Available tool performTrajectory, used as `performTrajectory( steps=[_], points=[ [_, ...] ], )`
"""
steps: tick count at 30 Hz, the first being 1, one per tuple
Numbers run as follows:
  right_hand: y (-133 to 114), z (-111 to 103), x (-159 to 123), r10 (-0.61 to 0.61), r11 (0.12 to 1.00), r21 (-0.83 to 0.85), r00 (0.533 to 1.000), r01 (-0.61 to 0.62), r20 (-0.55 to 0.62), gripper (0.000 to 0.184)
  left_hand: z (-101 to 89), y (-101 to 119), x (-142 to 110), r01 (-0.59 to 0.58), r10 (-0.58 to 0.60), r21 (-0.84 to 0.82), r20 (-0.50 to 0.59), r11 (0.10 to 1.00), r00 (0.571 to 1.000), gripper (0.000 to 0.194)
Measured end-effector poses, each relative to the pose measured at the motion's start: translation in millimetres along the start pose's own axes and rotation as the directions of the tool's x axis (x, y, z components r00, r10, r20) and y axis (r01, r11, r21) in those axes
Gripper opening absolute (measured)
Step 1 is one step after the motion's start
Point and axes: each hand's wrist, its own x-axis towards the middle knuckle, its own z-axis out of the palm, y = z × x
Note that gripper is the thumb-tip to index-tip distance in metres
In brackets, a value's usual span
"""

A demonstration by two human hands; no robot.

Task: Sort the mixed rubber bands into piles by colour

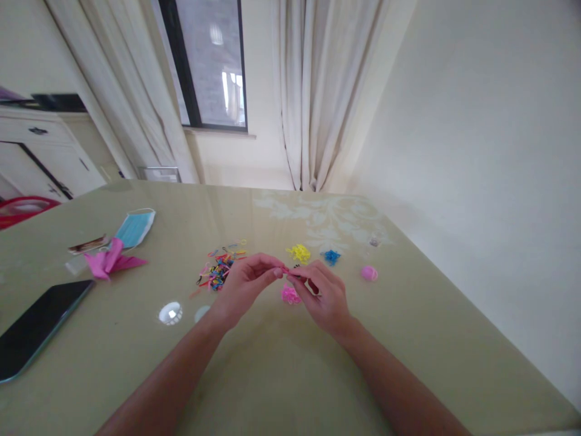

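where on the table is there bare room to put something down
Bare: right of the right forearm, nearer than the pink ball; between phone and left forearm; behind the mixed pile, toward the window.
Crowded: around left hand and right hand, by the yellow pile, blue pile and pink pile; far left, around the mask.

Phone [43,327] lies on table [272,375] at left, face mask [135,229] behind it. Large band pile [218,271] right of phone, small band piles [299,253] farther right. Window [213,60] beyond table.
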Motion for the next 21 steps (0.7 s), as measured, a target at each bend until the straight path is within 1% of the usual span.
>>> performTrajectory(
  steps=[3, 4, 6, 9, 11, 13, 17, 19, 21],
  points=[
    [-2, 0, 1, 0.024, 1.0, 0.009, 1.0, -0.024, -0.005, 0.012, -1.0, -1, -1, 0.004, -0.004, 0.011, -0.004, 1.0, 1.0, 0.034],
    [-2, 0, 2, 0.047, 0.999, 0.024, 0.999, -0.047, -0.011, 0.013, -1.1, -1, -1, 0.003, -0.003, 0.016, -0.004, 1.0, 1.0, 0.034],
    [-3, 0, 3, 0.135, 0.988, 0.077, 0.991, -0.133, -0.018, 0.014, -0.9, -1, -2, 0.001, -0.001, 0.031, -0.001, 1.0, 1.0, 0.034],
    [-3, 0, 7, 0.324, 0.924, 0.211, 0.946, -0.319, 0.013, 0.021, -0.4, -2, -2, -0.007, 0.007, 0.045, 0.004, 0.999, 1.0, 0.034],
    [-3, 1, 8, 0.407, 0.864, 0.297, 0.911, -0.406, 0.06, 0.024, 0.0, -2, -2, -0.01, 0.01, 0.048, -0.002, 0.999, 1.0, 0.035],
    [-3, 2, 9, 0.443, 0.825, 0.346, 0.892, -0.446, 0.093, 0.027, 0.6, -2, -3, -0.006, 0.006, 0.061, -0.01, 0.998, 1.0, 0.035],
    [-3, 4, 9, 0.484, 0.793, 0.361, 0.867, -0.491, 0.118, 0.034, 0.6, 0, -3, -0.004, 0.005, 0.114, -0.012, 0.993, 1.0, 0.035],
    [-1, 1, 11, 0.501, 0.775, 0.368, 0.854, -0.514, 0.138, 0.037, -4.0, 0, 0, -0.03, 0.033, 0.165, -0.019, 0.986, 0.999, 0.035],
    [4, -5, 14, 0.514, 0.747, 0.365, 0.831, -0.556, 0.214, 0.039, -14.5, -3, 6, -0.07, 0.085, 0.287, -0.042, 0.956, 0.995, 0.032]
  ],
)
